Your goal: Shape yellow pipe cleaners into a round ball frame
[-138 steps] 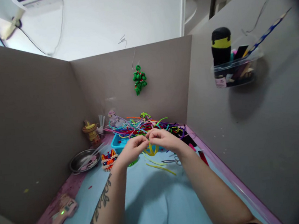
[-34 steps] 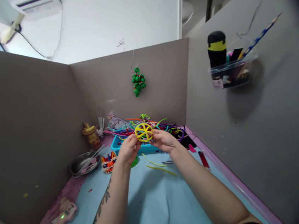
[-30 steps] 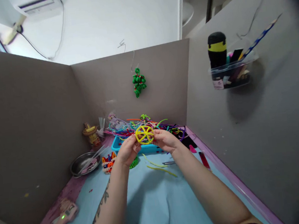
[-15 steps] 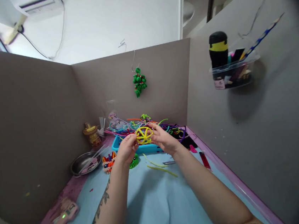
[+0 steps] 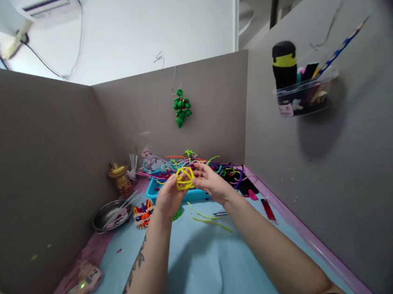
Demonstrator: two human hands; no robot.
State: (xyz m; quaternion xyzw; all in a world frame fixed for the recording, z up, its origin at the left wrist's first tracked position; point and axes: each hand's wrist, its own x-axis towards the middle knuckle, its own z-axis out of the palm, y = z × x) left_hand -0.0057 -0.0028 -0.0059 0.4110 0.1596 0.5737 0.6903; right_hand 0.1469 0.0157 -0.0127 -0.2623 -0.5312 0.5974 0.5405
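Note:
A round, open frame of bent yellow pipe cleaners [image 5: 185,179] is held up above the table between my two hands. My left hand [image 5: 168,195] grips its left side, fingers curled behind it. On the other side, my right hand [image 5: 210,183] pinches the right edge with thumb and fingers. Below, two loose yellow-green pipe cleaners [image 5: 212,223] lie on the blue table cover [image 5: 198,263], close to a slim metal tool [image 5: 220,213]. A green fuzzy piece [image 5: 177,214] shows partly behind my left hand.
Behind my hands stands a blue tray [image 5: 198,195] heaped with colourful pipe cleaners [image 5: 170,167]. To the left are an orange beaded-looking piece [image 5: 143,214], a metal bowl [image 5: 102,218] and a pink glue gun [image 5: 86,282]. A clear bin [image 5: 303,96] hangs on the right partition.
The yellow frame has been turned, so its spoked face no longer points at me and it looks narrower. Both hands have shifted slightly, the left one now more under it.

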